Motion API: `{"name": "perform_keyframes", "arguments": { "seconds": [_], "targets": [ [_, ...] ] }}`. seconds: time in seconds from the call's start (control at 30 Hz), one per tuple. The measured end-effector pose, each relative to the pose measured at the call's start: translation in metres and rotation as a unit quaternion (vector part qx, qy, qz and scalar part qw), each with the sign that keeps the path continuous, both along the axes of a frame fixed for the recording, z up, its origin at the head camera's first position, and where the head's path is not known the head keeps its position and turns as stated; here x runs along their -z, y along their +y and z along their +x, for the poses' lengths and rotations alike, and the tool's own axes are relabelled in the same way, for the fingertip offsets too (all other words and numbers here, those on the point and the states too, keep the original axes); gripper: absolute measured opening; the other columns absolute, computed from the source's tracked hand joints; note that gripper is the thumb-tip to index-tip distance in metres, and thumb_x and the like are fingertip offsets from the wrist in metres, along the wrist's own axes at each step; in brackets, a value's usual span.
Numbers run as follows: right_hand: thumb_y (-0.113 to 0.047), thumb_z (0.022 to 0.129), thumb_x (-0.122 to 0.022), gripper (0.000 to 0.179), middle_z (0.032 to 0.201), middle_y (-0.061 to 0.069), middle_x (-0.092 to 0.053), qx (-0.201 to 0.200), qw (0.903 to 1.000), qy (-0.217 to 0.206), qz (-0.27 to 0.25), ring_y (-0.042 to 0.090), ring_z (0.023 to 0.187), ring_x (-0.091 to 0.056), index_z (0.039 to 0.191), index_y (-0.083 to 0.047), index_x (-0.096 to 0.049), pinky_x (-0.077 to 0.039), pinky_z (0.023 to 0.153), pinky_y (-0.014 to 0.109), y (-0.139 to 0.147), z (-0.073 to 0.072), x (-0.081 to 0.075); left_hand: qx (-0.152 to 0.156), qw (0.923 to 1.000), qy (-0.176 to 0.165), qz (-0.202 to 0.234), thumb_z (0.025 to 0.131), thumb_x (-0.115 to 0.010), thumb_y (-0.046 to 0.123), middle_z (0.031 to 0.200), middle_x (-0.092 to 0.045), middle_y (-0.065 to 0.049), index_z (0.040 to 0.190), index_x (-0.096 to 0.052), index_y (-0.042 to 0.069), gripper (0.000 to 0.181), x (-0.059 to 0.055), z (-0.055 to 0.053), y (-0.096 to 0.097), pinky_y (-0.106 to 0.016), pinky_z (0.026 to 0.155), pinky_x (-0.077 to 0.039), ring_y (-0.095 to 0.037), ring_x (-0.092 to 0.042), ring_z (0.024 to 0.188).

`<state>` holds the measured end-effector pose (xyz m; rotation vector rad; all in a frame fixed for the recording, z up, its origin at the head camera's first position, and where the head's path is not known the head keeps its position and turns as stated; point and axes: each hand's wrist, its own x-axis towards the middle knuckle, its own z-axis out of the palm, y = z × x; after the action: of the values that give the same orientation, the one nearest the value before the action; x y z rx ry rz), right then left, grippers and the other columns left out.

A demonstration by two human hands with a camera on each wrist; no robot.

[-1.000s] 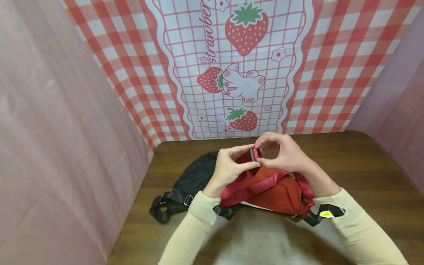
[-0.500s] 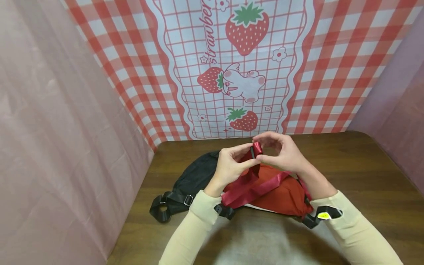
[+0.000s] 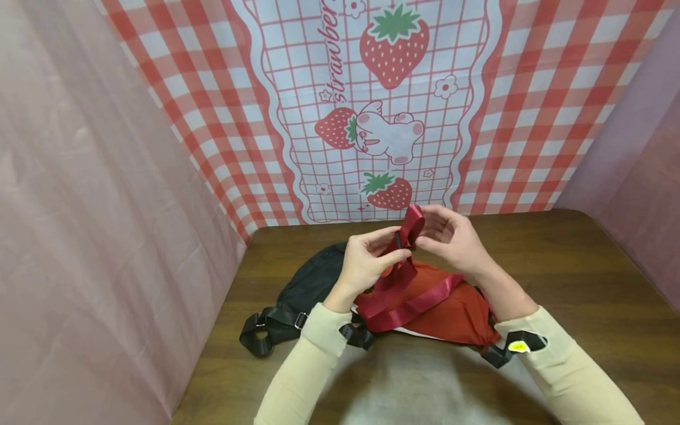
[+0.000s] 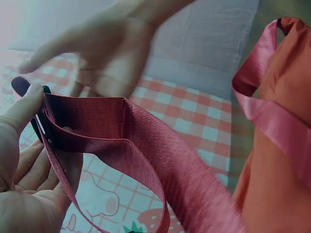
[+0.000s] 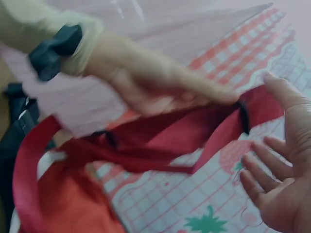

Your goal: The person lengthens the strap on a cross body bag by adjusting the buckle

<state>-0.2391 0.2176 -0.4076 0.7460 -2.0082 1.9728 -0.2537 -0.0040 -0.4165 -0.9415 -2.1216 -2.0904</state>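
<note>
My left hand [image 3: 363, 262] pinches a black slider buckle [image 5: 244, 118] threaded with a dark red webbing strap [image 4: 189, 167] between thumb and fingers. Past the buckle, the strap stands up in a loop [image 3: 413, 223]. My right hand [image 3: 459, 241] is just right of that loop, fingers apart and loosely bent, with nothing gripped. In the right wrist view its thumb is close by the strap's end. Below both hands lies an orange-red bag [image 3: 451, 313], and more of its strap drapes across the front.
Behind and left of the red bag, a black bag [image 3: 313, 280] lies on the wooden table [image 3: 558, 265]; its looped strap [image 3: 257, 333] extends left. A strawberry-print checked cloth [image 3: 393, 106] hangs at the back. Pale curtains [image 3: 106, 206] flank the table.
The red strap has been drawn up through the buckle into a growing loop. My right hand has let go of it and shifted slightly right, its fingers spreading; my left hand keeps its hold.
</note>
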Motion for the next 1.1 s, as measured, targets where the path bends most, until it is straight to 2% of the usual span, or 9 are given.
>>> {"name": "perform_keyframes", "arguments": {
  "seconds": [0.13,0.3,0.37,0.43,0.6,0.77,0.87,1.0,1.1],
  "targets": [
    [0.006,0.093,-0.076,0.043,0.116,-0.015,-0.075,-0.021,0.9969,-0.035,0.067,0.001,0.109,-0.071,0.134,0.002,-0.066,-0.060,0.094,0.018,-0.004,0.000,0.012,0.003,0.9998,-0.002,0.020,0.091,-0.082,0.000,0.124,-0.077,-0.024,0.133,-0.074,0.001,0.043,-0.005,-0.002,-0.003,-0.034,0.101,-0.062,-0.018,-0.078,0.109],
    [0.004,0.091,-0.080,0.037,0.107,-0.013,-0.080,-0.005,0.9977,-0.033,0.060,0.004,0.100,-0.077,0.124,0.014,-0.068,-0.065,0.082,0.022,-0.012,-0.001,0.022,0.004,0.9997,-0.007,0.024,0.092,-0.081,0.001,0.125,-0.076,-0.024,0.134,-0.073,0.001,0.042,-0.006,-0.003,-0.004,-0.034,0.101,-0.062,-0.018,-0.078,0.109],
    [0.002,0.091,-0.081,0.035,0.105,-0.009,-0.081,0.009,0.9971,-0.031,0.069,0.004,0.097,-0.077,0.123,0.012,-0.070,-0.065,0.080,0.022,-0.012,-0.001,0.025,-0.001,0.9996,-0.013,0.025,0.093,-0.081,0.001,0.125,-0.076,-0.024,0.134,-0.073,0.001,0.042,-0.006,-0.003,-0.006,-0.034,0.101,-0.062,-0.018,-0.078,0.110],
    [-0.002,0.092,-0.082,0.033,0.106,-0.002,-0.082,0.024,0.9940,-0.032,0.102,0.004,0.097,-0.076,0.122,0.008,-0.073,-0.064,0.080,0.023,-0.010,-0.001,0.029,-0.014,0.9994,-0.018,0.025,0.093,-0.081,0.001,0.126,-0.076,-0.024,0.134,-0.073,0.000,0.042,-0.007,-0.003,-0.007,-0.033,0.101,-0.062,-0.019,-0.078,0.111],
    [-0.011,0.090,-0.086,0.036,0.115,0.010,-0.080,0.037,0.9778,-0.027,0.204,0.004,0.102,-0.075,0.124,-0.006,-0.076,-0.063,0.090,0.026,-0.006,0.001,0.037,-0.034,0.9988,-0.031,0.018,0.092,-0.081,0.000,0.128,-0.076,-0.023,0.136,-0.072,0.001,0.045,-0.008,-0.002,-0.010,-0.033,0.101,-0.061,-0.024,-0.077,0.115],
    [-0.008,0.091,-0.085,0.040,0.117,0.011,-0.079,0.038,0.9845,0.006,0.171,0.017,0.106,-0.077,0.129,-0.008,-0.074,-0.061,0.094,0.023,-0.012,0.003,0.032,-0.017,0.9993,-0.030,0.015,0.093,-0.081,0.002,0.128,-0.076,-0.022,0.135,-0.072,0.002,0.043,-0.008,0.000,-0.009,-0.033,0.102,-0.061,-0.022,-0.077,0.114],
    [-0.006,0.090,-0.085,0.035,0.112,0.012,-0.081,0.056,0.9855,0.023,0.159,0.013,0.101,-0.078,0.124,-0.007,-0.077,-0.060,0.091,0.018,-0.014,0.004,0.030,-0.011,0.9994,-0.029,0.016,0.093,-0.081,0.002,0.128,-0.076,-0.022,0.135,-0.073,0.002,0.043,-0.008,0.001,-0.007,-0.032,0.102,-0.061,-0.018,-0.077,0.113],
    [-0.006,0.088,-0.087,0.031,0.108,0.010,-0.081,0.072,0.9773,0.027,0.197,0.003,0.097,-0.075,0.119,-0.005,-0.079,-0.061,0.090,0.019,-0.010,0.007,0.037,-0.020,0.9991,-0.034,0.015,0.094,-0.080,0.002,0.129,-0.075,-0.023,0.136,-0.071,0.002,0.044,-0.010,0.001,-0.009,-0.031,0.102,-0.061,-0.017,-0.077,0.112],
    [-0.012,0.088,-0.089,0.031,0.108,0.006,-0.081,0.064,0.9677,0.019,0.243,0.005,0.097,-0.074,0.117,-0.005,-0.080,-0.064,0.091,0.032,-0.004,0.009,0.045,-0.028,0.9989,-0.034,0.018,0.094,-0.080,0.002,0.129,-0.075,-0.024,0.137,-0.071,0.001,0.044,-0.012,0.001,-0.012,-0.032,0.103,-0.061,-0.014,-0.077,0.111]
  ]
}}
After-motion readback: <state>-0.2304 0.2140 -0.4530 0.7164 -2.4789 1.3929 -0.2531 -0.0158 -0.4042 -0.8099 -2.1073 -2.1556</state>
